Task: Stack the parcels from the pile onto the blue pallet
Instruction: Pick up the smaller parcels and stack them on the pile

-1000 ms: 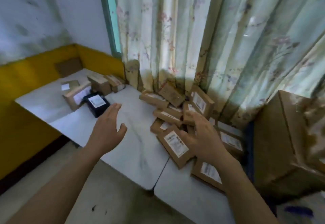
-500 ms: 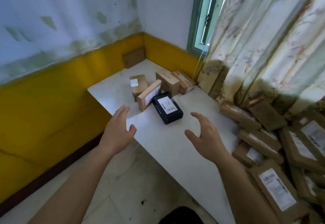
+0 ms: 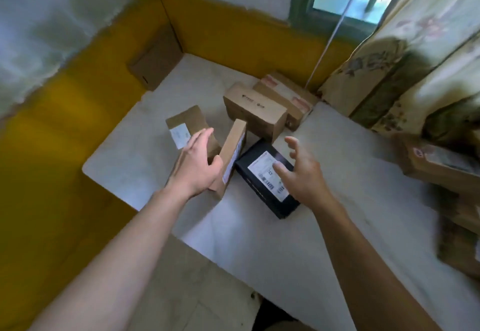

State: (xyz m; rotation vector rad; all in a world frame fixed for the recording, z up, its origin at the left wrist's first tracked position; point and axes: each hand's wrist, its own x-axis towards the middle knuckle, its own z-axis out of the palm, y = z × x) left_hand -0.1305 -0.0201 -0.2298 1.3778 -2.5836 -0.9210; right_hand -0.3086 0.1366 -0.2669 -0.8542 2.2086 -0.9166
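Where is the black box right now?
The black box lies flat on the white table, mid-frame in the head view, under the right hand, beside a thin brown box on edge.

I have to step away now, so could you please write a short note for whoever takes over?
Left hand: open, against the thin brown parcel standing on edge; no grip yet.
Right hand: open, over the black parcel, which lies flat on the white table.
More brown parcels lie behind; a bigger pile is at right.
Done: nothing visibly stacked; no blue pallet in view.
Left: every parcel.
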